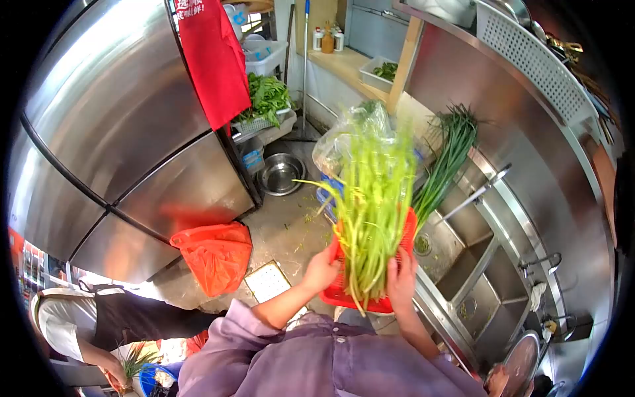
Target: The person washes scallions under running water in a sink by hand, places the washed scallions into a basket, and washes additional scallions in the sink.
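Observation:
A red plastic basket [382,306] is in front of my body, heaped with a bundle of long pale-green stalks [374,225] that look like celery. Their leafy far ends are smeared by motion. Gripping the basket's left rim is my left hand [322,269], its fingers partly hidden by the rim. My right hand [401,278] is closed around the opposite side, with its fingers against the basket edge and the stalks. Just beyond lies a clear plastic bag [331,147], partly covered by the stalks.
To the right are steel sinks [456,274] with long green onions [453,152] over the edge. An orange-red bag [215,255] and a metal bowl [280,174] are on the left. A co-worker [73,317] bends at lower left; another person's hand [497,380] shows at lower right.

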`<state>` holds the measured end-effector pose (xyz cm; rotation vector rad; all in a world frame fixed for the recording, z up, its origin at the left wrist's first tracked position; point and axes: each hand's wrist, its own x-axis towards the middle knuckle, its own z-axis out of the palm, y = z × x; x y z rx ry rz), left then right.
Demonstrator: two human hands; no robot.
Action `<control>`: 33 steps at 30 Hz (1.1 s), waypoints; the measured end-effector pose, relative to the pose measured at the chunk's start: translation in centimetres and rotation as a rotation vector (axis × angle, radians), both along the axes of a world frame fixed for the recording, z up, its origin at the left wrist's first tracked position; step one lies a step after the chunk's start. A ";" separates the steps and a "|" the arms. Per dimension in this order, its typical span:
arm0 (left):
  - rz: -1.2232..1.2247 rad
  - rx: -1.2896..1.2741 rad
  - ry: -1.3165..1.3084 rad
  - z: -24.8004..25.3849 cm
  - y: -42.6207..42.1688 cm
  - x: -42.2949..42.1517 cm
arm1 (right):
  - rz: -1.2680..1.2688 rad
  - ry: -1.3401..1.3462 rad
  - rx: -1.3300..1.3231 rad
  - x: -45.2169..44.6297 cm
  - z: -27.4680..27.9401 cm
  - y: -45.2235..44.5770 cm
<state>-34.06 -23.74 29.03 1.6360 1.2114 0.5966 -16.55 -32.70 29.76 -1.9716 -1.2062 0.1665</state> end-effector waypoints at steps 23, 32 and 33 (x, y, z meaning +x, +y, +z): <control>0.095 0.149 -0.149 -1.0 35.9 3.0 | 0.077 0.254 0.008 9.2 -2.4 30.1; -0.185 0.117 -0.061 -1.0 47.1 7.7 | -0.184 0.709 0.029 8.3 -4.2 41.1; -0.218 0.101 -0.040 -0.6 48.3 7.6 | -0.213 0.741 0.047 7.8 -3.5 42.1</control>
